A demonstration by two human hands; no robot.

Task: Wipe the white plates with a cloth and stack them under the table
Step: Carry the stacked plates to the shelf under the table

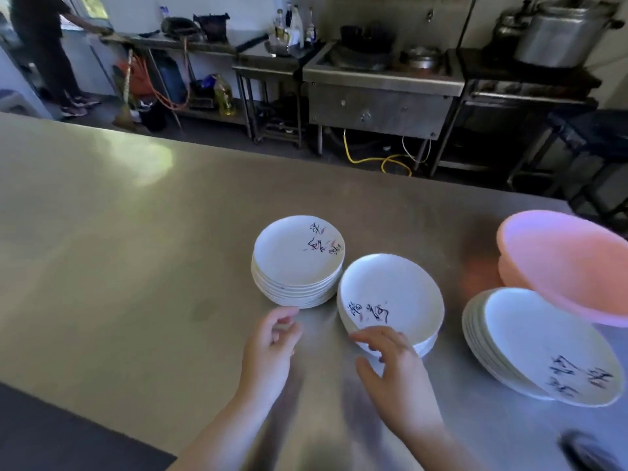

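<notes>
Three stacks of white plates with dark painted script stand on the steel table (136, 232). The left stack (298, 260) is level. Beside it, the middle stack (390, 297) has its top plate tilted. The right stack (540, 345) leans under a pink basin. My left hand (272, 348) hovers just in front of the left stack, fingers loosely curled, holding nothing. My right hand (390, 355) reaches to the near rim of the middle stack, fingers spread and touching its edge. No cloth is in view.
A pink plastic basin (571, 266) sits tilted on the right stack at the table's right edge. A dark object (584, 450) lies at the near right corner. Beyond the table are a steel cooker (380, 93), pots, bottles and a person (44, 45) at the far left.
</notes>
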